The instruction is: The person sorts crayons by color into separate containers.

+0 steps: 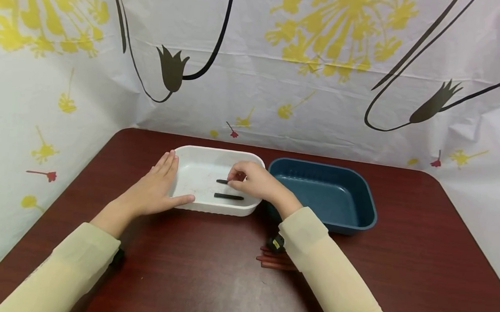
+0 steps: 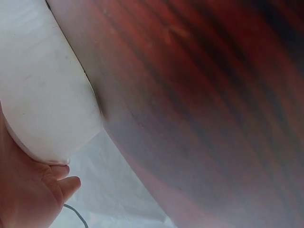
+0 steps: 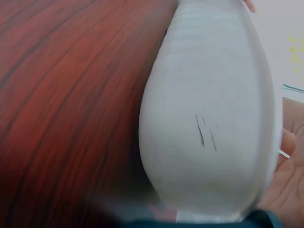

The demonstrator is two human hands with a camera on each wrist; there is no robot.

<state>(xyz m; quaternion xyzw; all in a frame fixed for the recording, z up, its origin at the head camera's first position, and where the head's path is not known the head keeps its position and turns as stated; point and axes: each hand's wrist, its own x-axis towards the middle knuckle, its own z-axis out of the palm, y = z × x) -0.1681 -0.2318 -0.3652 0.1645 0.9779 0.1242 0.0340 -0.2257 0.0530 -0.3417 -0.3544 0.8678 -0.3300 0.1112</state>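
Observation:
A white tray stands mid-table with two short black sticks inside. My right hand reaches over the tray's right rim and pinches one black stick by its end. The other black stick lies loose near the front wall. My left hand lies flat against the tray's left wall, fingers straight, thumb along the front rim. The left wrist view shows that hand beside the white tray wall. In the right wrist view the white tray's outer wall fills the middle and a palm shows at the right edge.
A dark blue tray stands empty just right of the white one. Some reddish-brown sticks lie on the dark red wooden table under my right forearm. A flowered sheet hangs behind and to the left.

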